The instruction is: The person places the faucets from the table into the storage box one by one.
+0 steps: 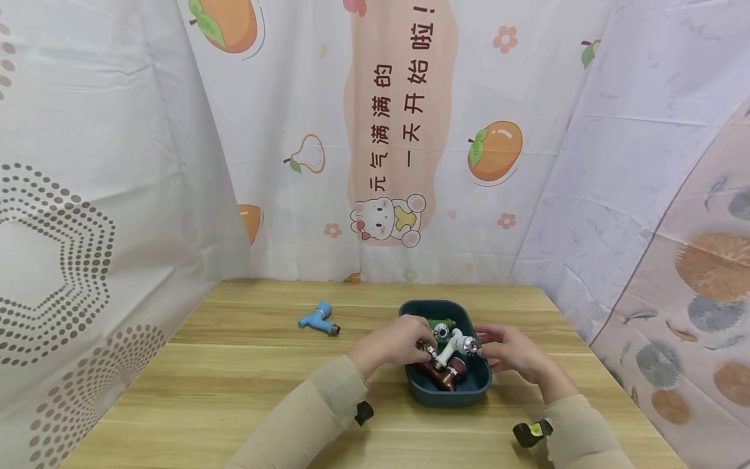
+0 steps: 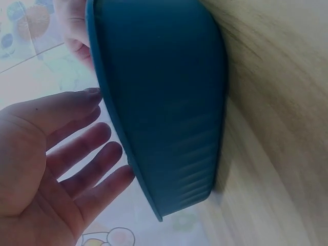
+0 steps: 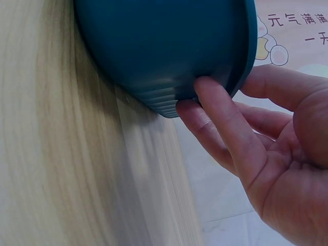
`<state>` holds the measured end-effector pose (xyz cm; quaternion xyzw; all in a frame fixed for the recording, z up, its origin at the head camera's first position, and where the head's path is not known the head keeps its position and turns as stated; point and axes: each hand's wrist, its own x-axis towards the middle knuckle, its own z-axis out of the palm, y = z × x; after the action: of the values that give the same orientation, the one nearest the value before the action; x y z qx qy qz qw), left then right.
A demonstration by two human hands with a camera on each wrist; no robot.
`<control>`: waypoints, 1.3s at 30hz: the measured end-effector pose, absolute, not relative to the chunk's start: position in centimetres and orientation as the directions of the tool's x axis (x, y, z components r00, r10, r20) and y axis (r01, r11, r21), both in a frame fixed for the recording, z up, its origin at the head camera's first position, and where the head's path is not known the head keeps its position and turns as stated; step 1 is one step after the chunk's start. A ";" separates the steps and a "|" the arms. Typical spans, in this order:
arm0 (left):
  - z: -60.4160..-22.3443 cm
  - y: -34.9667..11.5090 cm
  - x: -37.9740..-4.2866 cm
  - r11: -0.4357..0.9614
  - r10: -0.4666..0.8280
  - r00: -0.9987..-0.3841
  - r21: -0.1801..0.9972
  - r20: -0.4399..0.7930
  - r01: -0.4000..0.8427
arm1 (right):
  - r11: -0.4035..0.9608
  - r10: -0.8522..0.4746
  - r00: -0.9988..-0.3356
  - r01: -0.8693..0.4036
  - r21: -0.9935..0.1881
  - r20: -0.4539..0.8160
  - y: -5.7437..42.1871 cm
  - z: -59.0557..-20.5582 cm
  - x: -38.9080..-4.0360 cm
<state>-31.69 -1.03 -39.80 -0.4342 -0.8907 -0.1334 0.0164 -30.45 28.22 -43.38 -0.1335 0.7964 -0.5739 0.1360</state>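
A dark teal basin (image 1: 448,398) on the table holds several small taps: a green tap (image 1: 444,327), a white tap (image 1: 451,348) with a chrome knob, and a dark brown tap (image 1: 443,379). My left hand (image 1: 404,340) reaches over the basin's left rim, its fingertips close to a shiny chrome piece (image 1: 430,350); in the left wrist view its fingers are spread at the rim (image 2: 117,130), with nothing visible between them. From the right, my right hand (image 1: 515,354) grips the basin, two fingers pressing its outer wall in the right wrist view (image 3: 169,36).
A light blue tap (image 1: 319,318) lies on the wooden table (image 1: 234,371), back left of the basin. Printed curtains (image 1: 305,215) stand behind the table and along both sides. A black strap piece (image 1: 532,432) hangs at the right wrist.
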 end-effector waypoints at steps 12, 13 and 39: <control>-37.8 -1.6 -30.7 0.609 0.742 -0.650 0.242 0.162 0.756 | 0.306 -0.370 -0.926 -0.048 -0.951 -0.073 28.2 -43.3 -30.4; -37.7 -1.7 -30.7 0.606 0.742 -0.650 0.249 0.166 0.755 | 0.307 -0.370 -0.926 -0.047 -0.951 -0.073 28.2 -43.3 -30.4; -33.8 -6.3 -31.2 0.639 0.636 -0.715 0.322 0.289 0.699 | 0.303 -0.377 -0.924 -0.060 -0.951 -0.061 28.2 -43.3 -30.4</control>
<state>-31.25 -6.29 -33.80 -0.3699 -0.9022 -0.2090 0.0747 -30.37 28.18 -43.29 -0.1373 0.7952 -0.5742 0.1378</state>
